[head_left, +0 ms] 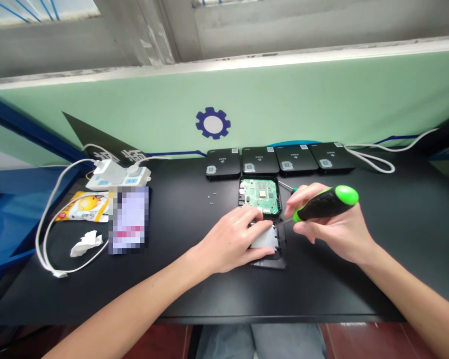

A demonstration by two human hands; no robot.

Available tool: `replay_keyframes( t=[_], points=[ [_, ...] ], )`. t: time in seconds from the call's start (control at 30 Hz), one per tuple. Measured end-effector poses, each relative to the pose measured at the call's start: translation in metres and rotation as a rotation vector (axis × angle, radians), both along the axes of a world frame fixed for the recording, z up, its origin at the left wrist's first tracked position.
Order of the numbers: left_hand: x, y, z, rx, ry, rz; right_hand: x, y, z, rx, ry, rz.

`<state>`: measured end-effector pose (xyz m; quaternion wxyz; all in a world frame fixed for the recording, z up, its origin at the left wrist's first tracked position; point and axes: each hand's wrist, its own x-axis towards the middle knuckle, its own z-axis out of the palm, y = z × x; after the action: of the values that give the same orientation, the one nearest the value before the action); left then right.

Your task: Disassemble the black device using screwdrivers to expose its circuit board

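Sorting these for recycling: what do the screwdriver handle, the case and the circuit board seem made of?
The screwdriver handle looks like moulded plastic, perhaps rubbery: glossy green cap, black grip. The case looks like matte black plastic, without metallic sheen. The circuit board is probably fibreglass under green solder mask, slightly shiny.

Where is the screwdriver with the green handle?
In the head view, the green-and-black screwdriver sits in the right hand, right of centre, its tip reaching toward the black casing piece under the left hand, just below the green circuit board.
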<state>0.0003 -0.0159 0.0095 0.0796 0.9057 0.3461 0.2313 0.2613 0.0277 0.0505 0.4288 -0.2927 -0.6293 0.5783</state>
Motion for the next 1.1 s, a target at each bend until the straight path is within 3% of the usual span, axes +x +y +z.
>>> replay_keyframes(
  t=[0.33,0.67,0.83,1.1],
  points=[
    [0.0,0.0,-0.001,0.008,-0.009,-0.007,-0.003,-0.003,-0.003,-0.003,0.076,-0.113],
    [0.0,0.0,0.0,0.011,-0.01,-0.009,-0.004,0.001,0.003,0.012,0.074,-0.104],
    [0.0,0.0,0.001,0.007,-0.004,-0.001,-0.001,0.0,0.007,-0.008,0.04,-0.033],
    [0.0,0.001,0.0,0.01,-0.009,-0.016,0.004,0.002,0.001,-0.037,0.04,0.016]
  ],
)
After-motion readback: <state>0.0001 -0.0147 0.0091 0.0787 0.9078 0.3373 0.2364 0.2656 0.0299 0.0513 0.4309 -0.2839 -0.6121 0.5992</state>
